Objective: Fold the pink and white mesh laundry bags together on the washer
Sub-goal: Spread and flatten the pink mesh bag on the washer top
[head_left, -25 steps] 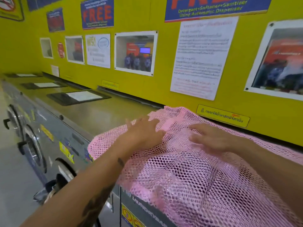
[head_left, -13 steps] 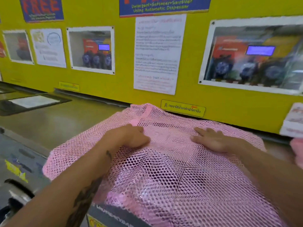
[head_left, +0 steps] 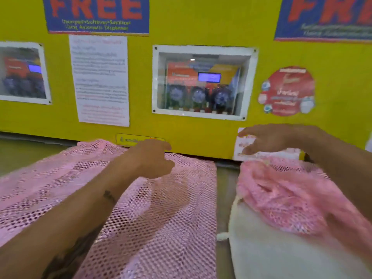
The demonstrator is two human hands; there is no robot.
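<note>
**Washer top: 2 bag lots, 2 hands**

Pink bag (head_left: 157, 214) is lying flat on the washer (head_left: 225, 198), left. White bag (head_left: 281, 252) is lying right, crumpled pink mesh (head_left: 281, 190) resting on it. Left hand (head_left: 151, 158) is hovering, loosely curled, empty. Right hand (head_left: 269, 139) is hovering, fingers spread, empty.

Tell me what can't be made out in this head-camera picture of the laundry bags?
- Crumpled pink mesh bag: motion-blurred; folds unclear.
- White fabric bag: cut off by the bottom edge.
- Flat pink mesh laundry bag: left arm hides part.
- White paper notice: print too blurred.
- Right hand: blurred; grip unclear.
</note>
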